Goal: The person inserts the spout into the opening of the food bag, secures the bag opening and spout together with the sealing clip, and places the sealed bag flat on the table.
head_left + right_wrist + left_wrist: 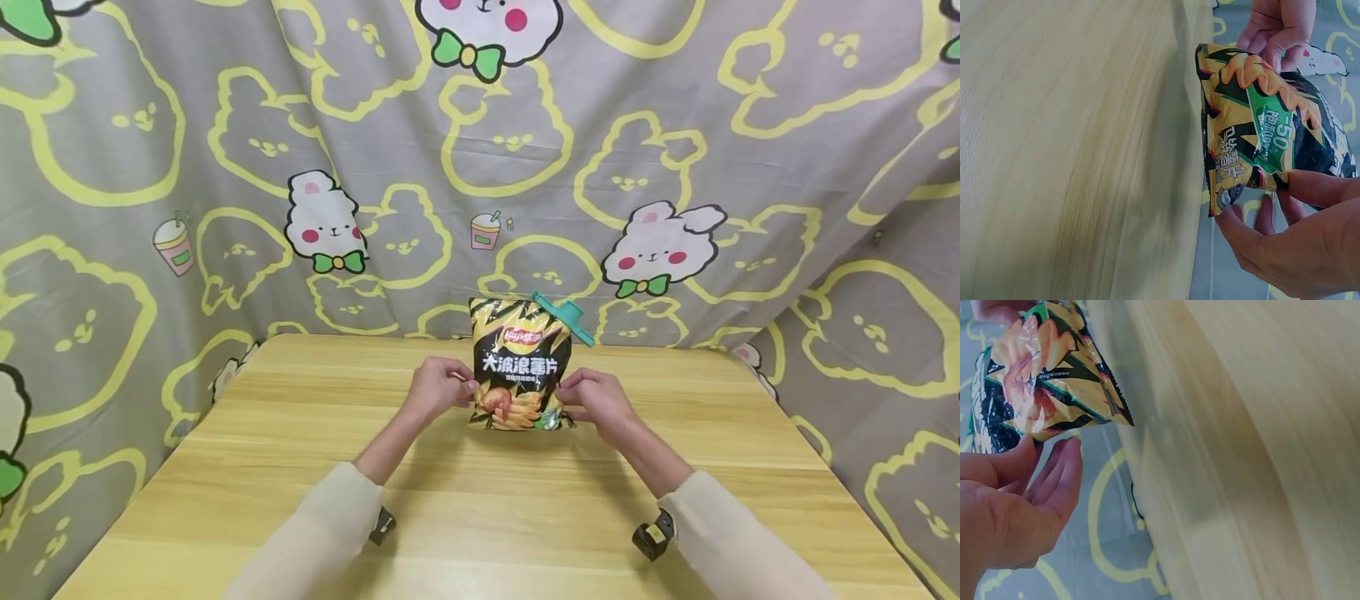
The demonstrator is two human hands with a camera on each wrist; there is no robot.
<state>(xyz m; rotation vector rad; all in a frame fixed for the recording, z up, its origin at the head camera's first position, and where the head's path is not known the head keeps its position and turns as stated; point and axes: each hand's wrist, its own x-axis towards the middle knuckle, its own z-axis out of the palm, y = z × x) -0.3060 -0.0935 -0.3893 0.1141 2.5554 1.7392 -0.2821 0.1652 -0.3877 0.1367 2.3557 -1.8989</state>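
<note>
The chip bag (521, 365) has the red Lay's logo up top, big white "大波浪薯片" under it, plus a green "-50%" patch around 4 o'clock.

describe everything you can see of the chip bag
The chip bag is glossy black-and-yellow foil printed with ridged chips, white characters and a green "-50%" patch. It stands upright on the wooden table, puffed, with a teal clip on its top corner. The left hand and right hand pinch its lower side edges.
</note>
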